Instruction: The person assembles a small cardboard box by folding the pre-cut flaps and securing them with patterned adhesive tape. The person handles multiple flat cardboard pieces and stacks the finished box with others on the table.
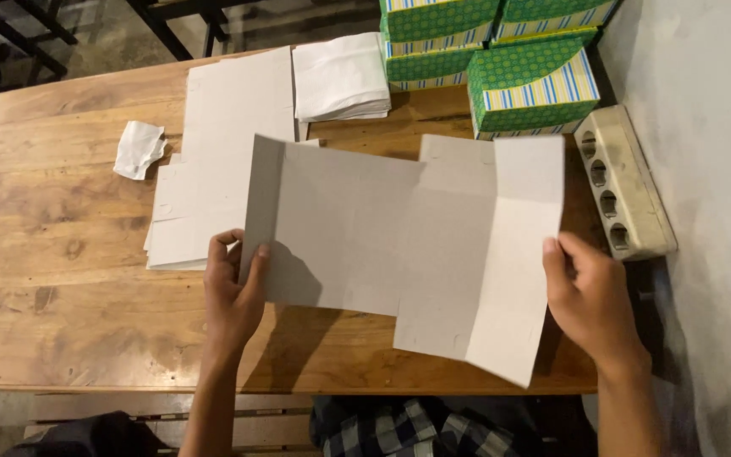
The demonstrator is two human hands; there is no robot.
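Right now the left hand (232,292) is pinching the left edge of a flat grey cardboard sheet (399,245), held up over the tabletop (61,279), and the right hand (587,292) is gripping its right flap. Holding both edges level and bending along the crease should be helping. Its printed side is facing away, and the green boxes (530,85) behind are getting cut off.

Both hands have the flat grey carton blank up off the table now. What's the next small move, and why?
Probably fold the right-hand panel inward along its crease. The carton blank is held flat by the left hand and right hand at opposite edges, a crease already shows near the right hand, and finished green boxes stand behind.
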